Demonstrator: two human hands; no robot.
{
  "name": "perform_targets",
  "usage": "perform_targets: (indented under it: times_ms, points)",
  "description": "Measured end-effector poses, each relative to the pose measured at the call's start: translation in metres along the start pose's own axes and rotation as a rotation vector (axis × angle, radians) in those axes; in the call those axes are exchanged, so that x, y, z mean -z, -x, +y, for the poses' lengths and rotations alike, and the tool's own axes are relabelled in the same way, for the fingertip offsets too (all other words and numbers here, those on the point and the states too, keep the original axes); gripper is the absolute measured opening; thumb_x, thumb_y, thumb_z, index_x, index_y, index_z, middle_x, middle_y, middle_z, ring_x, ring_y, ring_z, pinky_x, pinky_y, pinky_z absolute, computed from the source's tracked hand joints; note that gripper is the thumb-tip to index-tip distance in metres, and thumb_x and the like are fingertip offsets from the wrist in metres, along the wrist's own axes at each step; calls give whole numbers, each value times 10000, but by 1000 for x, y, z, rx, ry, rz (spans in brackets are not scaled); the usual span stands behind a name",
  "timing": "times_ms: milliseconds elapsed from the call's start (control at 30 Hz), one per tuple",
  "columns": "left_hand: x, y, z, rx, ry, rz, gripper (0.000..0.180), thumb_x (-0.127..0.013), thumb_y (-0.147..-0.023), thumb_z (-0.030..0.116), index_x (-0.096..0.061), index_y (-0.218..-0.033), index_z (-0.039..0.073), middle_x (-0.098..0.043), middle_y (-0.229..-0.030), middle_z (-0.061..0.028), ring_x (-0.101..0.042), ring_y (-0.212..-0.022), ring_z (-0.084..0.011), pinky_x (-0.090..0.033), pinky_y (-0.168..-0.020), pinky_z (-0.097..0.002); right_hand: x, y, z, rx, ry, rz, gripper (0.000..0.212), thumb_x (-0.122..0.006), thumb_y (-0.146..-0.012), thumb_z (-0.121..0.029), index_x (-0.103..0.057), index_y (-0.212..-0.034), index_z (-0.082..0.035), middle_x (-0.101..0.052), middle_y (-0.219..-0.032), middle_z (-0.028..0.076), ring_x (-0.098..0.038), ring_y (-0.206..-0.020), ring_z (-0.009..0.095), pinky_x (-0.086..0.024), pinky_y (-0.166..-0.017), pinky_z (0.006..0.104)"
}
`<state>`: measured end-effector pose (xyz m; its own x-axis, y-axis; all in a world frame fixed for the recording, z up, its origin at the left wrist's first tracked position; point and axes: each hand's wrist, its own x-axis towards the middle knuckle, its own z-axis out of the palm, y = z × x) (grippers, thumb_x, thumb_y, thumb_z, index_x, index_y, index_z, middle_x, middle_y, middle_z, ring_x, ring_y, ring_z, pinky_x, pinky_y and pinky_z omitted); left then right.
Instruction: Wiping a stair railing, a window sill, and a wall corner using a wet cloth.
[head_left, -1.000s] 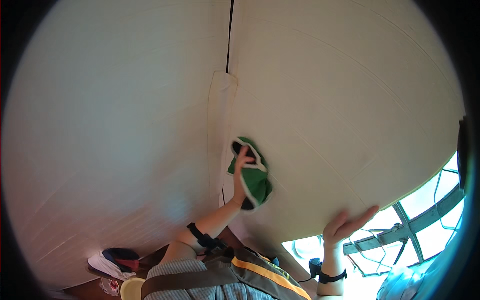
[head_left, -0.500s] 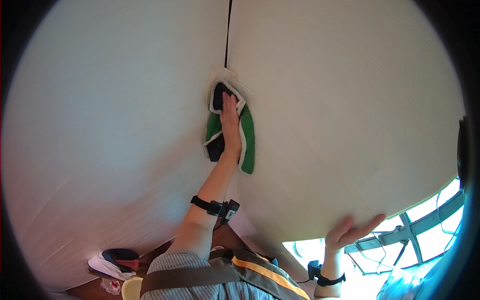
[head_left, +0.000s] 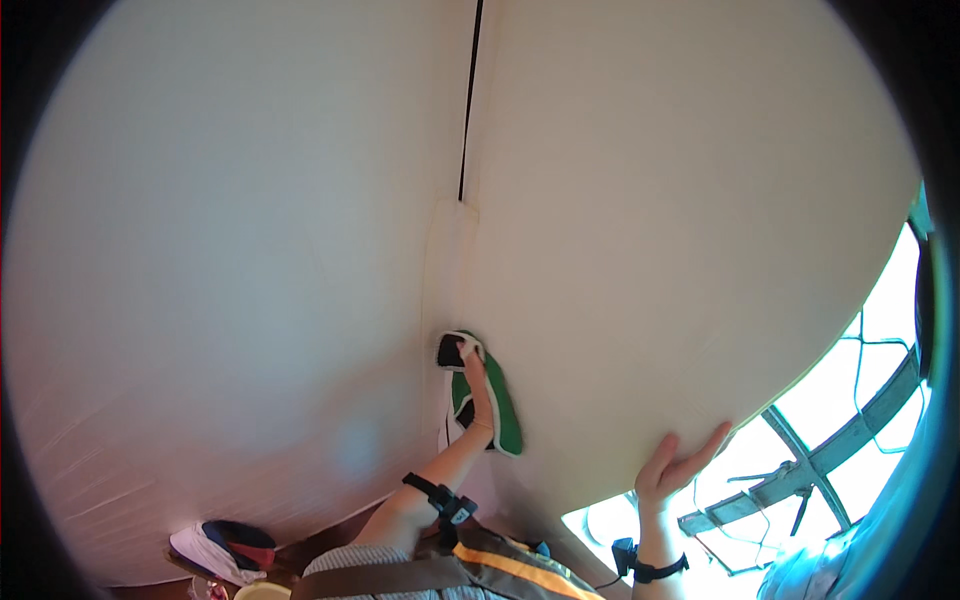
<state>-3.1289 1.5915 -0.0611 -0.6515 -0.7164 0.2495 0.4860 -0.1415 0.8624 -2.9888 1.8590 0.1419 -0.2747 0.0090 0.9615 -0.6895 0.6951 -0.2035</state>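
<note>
A green and black cloth with pale edging [head_left: 505,415] lies against the corner where two large pale panels meet. My left hand [head_left: 477,385] has hold of it, fingertips on its black upper fold, and presses it to the surface. The cloth hangs down on both sides of the wrist. Near the lower edge of the right panel [head_left: 650,280], my right hand [head_left: 670,478] has its fingers stretched out and thumb apart. It holds nothing and appears to rest against that panel. Both wrists carry black strapped devices.
A narrow dark gap [head_left: 470,100] runs down between the panels. At the lower right is a bright window with metal bars [head_left: 780,485]. White, dark and red fabric [head_left: 225,550] lies low on the left, beside a pale yellow container [head_left: 262,592]. An orange-striped bag [head_left: 520,570] hangs at my body.
My left hand has slid down the corner with the cloth, uncovering the strip above. The right hand stays beside the panel's lower edge, slightly further left in view.
</note>
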Motion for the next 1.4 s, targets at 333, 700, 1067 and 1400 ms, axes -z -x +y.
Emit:
perform_targets:
  times_ms: [333,700,1067,1400]
  points:
    - [-128,-29,316,-938,-535,-156,511,-265,-942,186,-134,-1423,78,-100,-1471,-193,-76,-1370,-319,-107,-1054,-504,9,-2,-2,97,15,-50,600,-405,-910,-170,-87,-1403,-45,-157,-1373,260,-274,-1231,408,-308,-934,555]
    - [-182,-180,468,-1036,-362,87,550,-331,-922,97,-88,-1416,85,-264,-1387,-269,-297,-1271,-371,-257,-1010,-477,24,-4,-25,91,-44,-48,626,-422,-887,-111,-80,-1410,-78,-135,-1389,276,-231,-1252,459,-297,-939,587]
    - [-202,-214,591,-752,-10,-255,601,-203,-936,470,-254,-1377,65,-364,-1371,-122,-341,-1250,-295,-255,-1008,-337,23,-3,-29,176,-83,-9,680,-494,-802,-85,-163,-1395,-47,-183,-1376,311,-219,-1265,498,-242,-977,613]
    - [-197,-151,551,-1411,-379,-342,581,-301,-954,371,-172,-1403,27,-219,-1447,-159,-245,-1320,-281,-194,-1070,-352,23,-3,-19,143,-64,6,648,-500,-823,-100,-187,-1388,-52,-201,-1369,320,-224,-1263,504,-243,-975,617]
